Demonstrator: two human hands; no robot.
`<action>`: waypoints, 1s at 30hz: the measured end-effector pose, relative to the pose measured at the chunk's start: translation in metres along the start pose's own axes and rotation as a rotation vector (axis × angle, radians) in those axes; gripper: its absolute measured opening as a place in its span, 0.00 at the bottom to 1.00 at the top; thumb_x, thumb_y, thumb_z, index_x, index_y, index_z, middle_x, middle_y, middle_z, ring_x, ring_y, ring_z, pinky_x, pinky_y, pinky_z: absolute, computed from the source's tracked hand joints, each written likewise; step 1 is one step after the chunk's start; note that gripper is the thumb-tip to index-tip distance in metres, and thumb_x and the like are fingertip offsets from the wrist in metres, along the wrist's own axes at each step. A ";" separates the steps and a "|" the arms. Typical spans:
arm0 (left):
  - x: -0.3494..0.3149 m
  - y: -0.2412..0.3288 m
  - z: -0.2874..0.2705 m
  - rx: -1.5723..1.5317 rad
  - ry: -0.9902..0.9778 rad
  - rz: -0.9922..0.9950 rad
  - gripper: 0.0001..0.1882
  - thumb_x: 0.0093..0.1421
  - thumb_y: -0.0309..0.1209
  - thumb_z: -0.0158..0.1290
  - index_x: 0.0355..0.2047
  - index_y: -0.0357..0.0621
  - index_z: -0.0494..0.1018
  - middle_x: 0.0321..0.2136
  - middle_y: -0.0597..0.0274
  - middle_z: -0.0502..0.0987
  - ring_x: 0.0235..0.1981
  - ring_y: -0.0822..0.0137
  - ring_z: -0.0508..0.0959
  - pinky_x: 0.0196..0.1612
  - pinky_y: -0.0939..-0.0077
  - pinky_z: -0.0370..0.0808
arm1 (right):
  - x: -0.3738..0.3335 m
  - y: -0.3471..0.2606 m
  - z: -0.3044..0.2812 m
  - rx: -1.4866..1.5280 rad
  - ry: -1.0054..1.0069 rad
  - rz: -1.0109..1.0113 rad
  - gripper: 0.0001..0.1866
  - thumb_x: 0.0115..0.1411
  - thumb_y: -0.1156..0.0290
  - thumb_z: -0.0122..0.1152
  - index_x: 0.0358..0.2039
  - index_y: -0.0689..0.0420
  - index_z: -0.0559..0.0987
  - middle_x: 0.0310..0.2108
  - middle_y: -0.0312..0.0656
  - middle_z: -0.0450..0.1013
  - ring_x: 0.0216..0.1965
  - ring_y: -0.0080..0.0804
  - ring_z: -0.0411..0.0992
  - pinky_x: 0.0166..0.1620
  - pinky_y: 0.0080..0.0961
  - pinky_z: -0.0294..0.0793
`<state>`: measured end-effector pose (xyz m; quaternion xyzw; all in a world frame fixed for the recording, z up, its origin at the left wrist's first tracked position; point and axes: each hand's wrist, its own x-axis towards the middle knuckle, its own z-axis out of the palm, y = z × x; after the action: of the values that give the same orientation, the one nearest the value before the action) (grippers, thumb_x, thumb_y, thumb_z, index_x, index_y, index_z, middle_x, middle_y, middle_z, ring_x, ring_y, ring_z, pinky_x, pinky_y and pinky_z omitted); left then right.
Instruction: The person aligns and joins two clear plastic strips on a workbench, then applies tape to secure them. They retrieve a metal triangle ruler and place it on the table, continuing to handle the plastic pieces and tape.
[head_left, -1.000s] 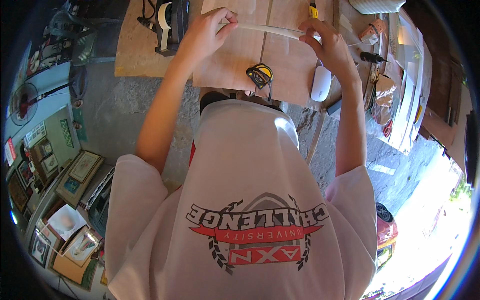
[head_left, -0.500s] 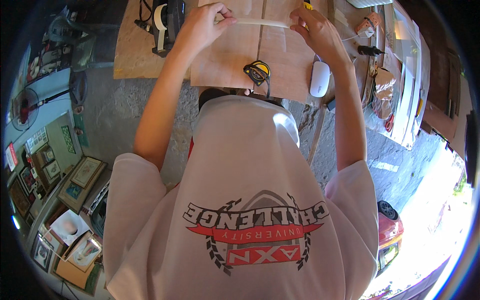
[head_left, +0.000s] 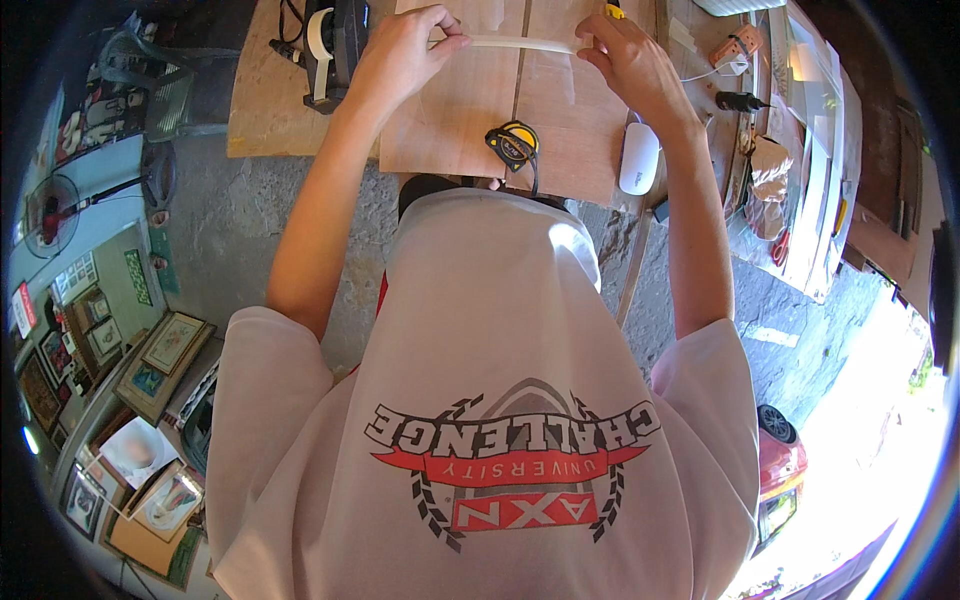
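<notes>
A narrow whitish strip of tape (head_left: 520,43) is stretched sideways between my two hands, over the pale wooden board (head_left: 440,130). My left hand (head_left: 415,45) pinches its left end between thumb and fingers. At the other end, my right hand (head_left: 622,52) has its fingers closed on the strip. Just beyond the right hand, a yellow-handled tool (head_left: 614,11) is partly visible. Left of my left wrist stands a black tape dispenser (head_left: 345,50) with a cream roll (head_left: 320,45). Nearer to me, a yellow-and-black tape measure (head_left: 513,145) lies by the board's front edge.
A white computer mouse (head_left: 639,158) lies close to my right forearm. Farther right are an orange power socket (head_left: 735,45) with a white cable, a black bottle-like thing (head_left: 740,101), a crumpled brown bag (head_left: 769,165) and red-handled scissors (head_left: 780,247).
My right hand has shifted very slightly left along the strip. My left hand stays in place, and both still grip the tape.
</notes>
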<state>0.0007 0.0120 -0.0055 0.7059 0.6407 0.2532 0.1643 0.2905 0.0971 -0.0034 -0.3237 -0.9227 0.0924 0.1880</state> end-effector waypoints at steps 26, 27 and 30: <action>-0.028 -0.007 0.011 -0.141 0.590 0.055 0.17 0.59 0.35 0.63 0.43 0.39 0.73 0.42 0.53 0.80 0.43 0.56 0.81 0.47 0.66 0.76 | -0.004 0.007 -0.007 -0.167 0.060 -0.012 0.18 0.57 0.58 0.68 0.43 0.54 0.76 0.42 0.42 0.76 0.41 0.45 0.77 0.47 0.40 0.77; -0.035 -0.010 0.017 -0.202 0.675 -0.020 0.15 0.60 0.35 0.62 0.41 0.38 0.73 0.40 0.53 0.80 0.41 0.56 0.81 0.45 0.66 0.77 | -0.004 0.008 -0.007 -0.160 0.076 -0.030 0.18 0.57 0.58 0.68 0.43 0.54 0.77 0.42 0.43 0.75 0.41 0.46 0.77 0.47 0.40 0.77; -0.056 -0.020 0.040 -0.621 0.648 -0.375 0.19 0.61 0.37 0.62 0.44 0.36 0.71 0.43 0.55 0.78 0.45 0.62 0.79 0.48 0.68 0.75 | -0.001 0.008 -0.006 -0.119 0.045 0.005 0.20 0.56 0.57 0.69 0.44 0.54 0.77 0.42 0.42 0.74 0.42 0.45 0.75 0.47 0.41 0.75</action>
<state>0.0041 -0.0374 -0.0575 0.3809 0.6693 0.6051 0.2019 0.2975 0.1029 -0.0006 -0.3384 -0.9213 0.0305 0.1891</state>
